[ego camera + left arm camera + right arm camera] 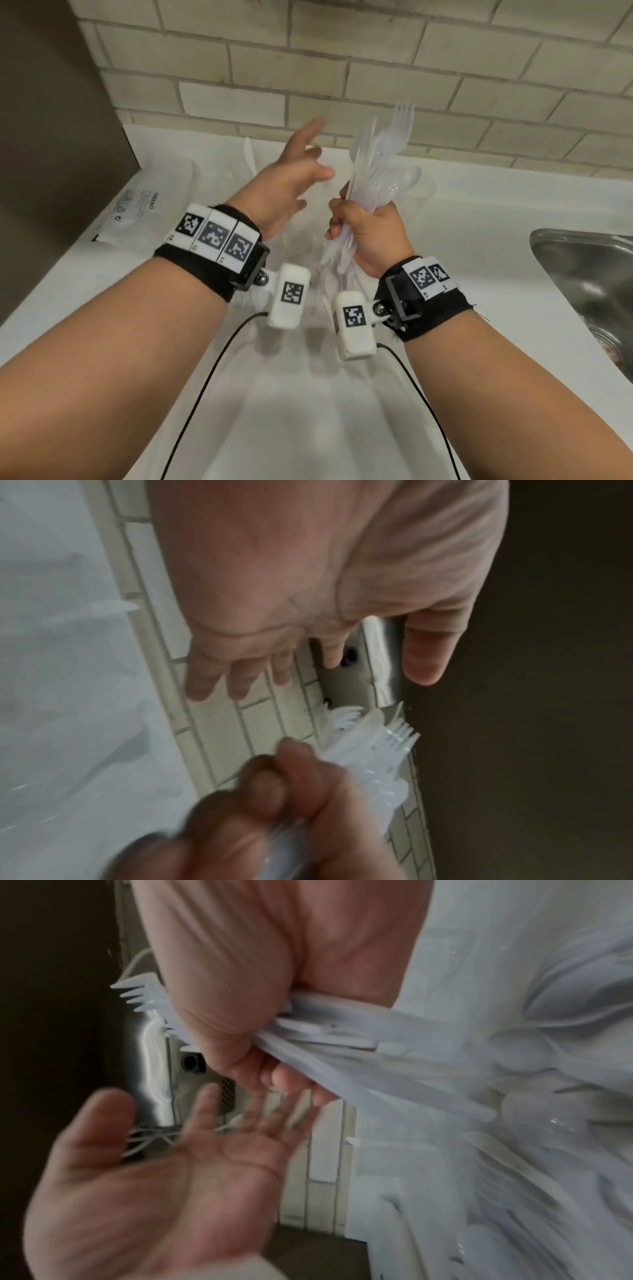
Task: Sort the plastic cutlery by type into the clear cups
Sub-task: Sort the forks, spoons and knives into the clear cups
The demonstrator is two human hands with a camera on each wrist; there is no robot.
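Cutlery (373,171) sits bunched in the right hand (368,233), a mixed fistful of white plastic forks, knives and spoons, held up over the counter (479,246) with the eating ends fanned upward and the handles poking out below the fist. That hand's fingers are clenched round the middle of the bundle. The left hand (291,185) hangs just beside it with fingers spread and relaxed, holding nothing, palm turned toward the bundle.

The step in hand looks like drawing one piece out of the bunch. To do it well, I would pinch a single head that stands proud, such as the top fork (403,113), and pull along its length while the right fist loosens only a little; too slack and the whole bundle slides, too tight and the thin handles flex and snag on each other. Picking by the head also settles the type before it goes to a cup.

The pieces are glossy, semi-translucent and light, flat-handled, with stiff tines that catch on neighbours, so they probably slip easily against one another. Something clear and cup-like (419,192) stands just behind the fist, hard to make out against the white surface. More white pieces lie on the counter below the hands (329,281), and one stands apart further back (249,154). The counter is smooth and white; the wall behind is matte pale brick tile (308,75).
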